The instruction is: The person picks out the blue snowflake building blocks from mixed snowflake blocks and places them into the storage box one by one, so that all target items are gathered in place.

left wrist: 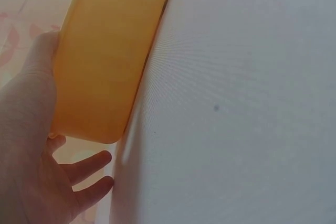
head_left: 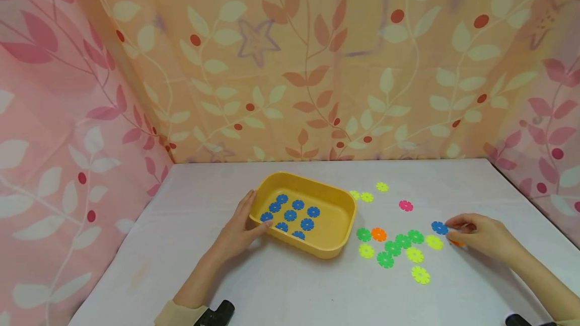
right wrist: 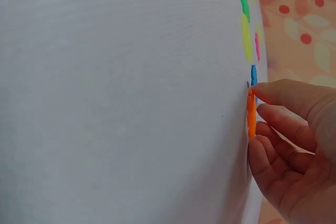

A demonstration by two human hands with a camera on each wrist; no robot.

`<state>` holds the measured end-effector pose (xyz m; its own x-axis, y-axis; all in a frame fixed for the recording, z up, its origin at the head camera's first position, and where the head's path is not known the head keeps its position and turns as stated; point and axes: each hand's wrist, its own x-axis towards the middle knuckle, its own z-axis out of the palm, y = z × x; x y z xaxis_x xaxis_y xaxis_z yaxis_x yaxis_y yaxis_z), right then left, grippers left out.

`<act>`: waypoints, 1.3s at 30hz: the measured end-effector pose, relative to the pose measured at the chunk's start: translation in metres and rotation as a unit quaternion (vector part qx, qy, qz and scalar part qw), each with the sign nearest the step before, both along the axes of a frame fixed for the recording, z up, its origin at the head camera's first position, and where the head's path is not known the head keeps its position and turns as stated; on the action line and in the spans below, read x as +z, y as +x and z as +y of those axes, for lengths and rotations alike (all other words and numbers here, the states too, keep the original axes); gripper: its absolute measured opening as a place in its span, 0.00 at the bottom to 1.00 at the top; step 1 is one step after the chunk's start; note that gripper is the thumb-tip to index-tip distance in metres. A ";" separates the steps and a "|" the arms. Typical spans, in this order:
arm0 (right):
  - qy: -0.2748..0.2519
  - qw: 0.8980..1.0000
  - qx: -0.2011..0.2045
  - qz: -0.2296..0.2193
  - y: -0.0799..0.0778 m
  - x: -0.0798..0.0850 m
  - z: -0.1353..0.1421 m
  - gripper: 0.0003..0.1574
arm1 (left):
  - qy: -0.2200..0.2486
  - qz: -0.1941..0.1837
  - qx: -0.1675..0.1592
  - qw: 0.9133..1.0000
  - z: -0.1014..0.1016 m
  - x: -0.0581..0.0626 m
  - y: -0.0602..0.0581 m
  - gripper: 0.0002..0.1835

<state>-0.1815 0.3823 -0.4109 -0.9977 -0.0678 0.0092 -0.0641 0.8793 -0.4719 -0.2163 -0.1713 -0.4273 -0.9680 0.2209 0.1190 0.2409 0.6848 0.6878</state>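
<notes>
My left hand (head_left: 235, 233) holds the left end of a yellow plastic tray (head_left: 333, 250), its thumb over the near rim and fingers along the outside. In the left wrist view, two fingers (left wrist: 89, 167) spread below the tray's wall (left wrist: 105, 66). Several blue notched discs (head_left: 307, 224) lie in the tray. At the right, my right hand (head_left: 487, 235) pinches the right edge of another blue disc (head_left: 438, 228) low over the table. An orange disc (right wrist: 252, 113) sits beneath that hand, partly hidden by it in the head view.
Between tray and right hand lie several green discs (head_left: 403, 241), several yellow discs (head_left: 420, 274), an orange one (head_left: 378, 234) and a pink one (head_left: 406, 206). More yellow discs (head_left: 382, 186) lie near the tray's far right corner. Patterned curtains (head_left: 308, 64) border the white table (head_left: 290, 296).
</notes>
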 end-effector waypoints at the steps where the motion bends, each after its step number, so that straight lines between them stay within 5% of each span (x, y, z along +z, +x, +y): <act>1: 0.000 1.000 0.001 0.001 0.000 0.000 0.000 0.24 | 0.000 0.001 -0.001 1.000 0.000 0.000 0.000 0.53; 9: 0.006 1.000 0.007 0.012 -0.004 -0.005 -0.005 0.21 | -0.002 0.002 -0.002 1.000 0.000 0.001 0.001 0.52; 19: -0.014 1.000 -0.005 -0.025 -0.007 -0.005 -0.009 0.19 | 0.003 0.007 0.000 1.000 -0.001 -0.002 0.000 0.51; 39: 0.010 1.000 0.003 0.001 -0.008 -0.004 -0.013 0.15 | 0.000 0.005 0.001 1.000 0.000 -0.001 0.000 0.51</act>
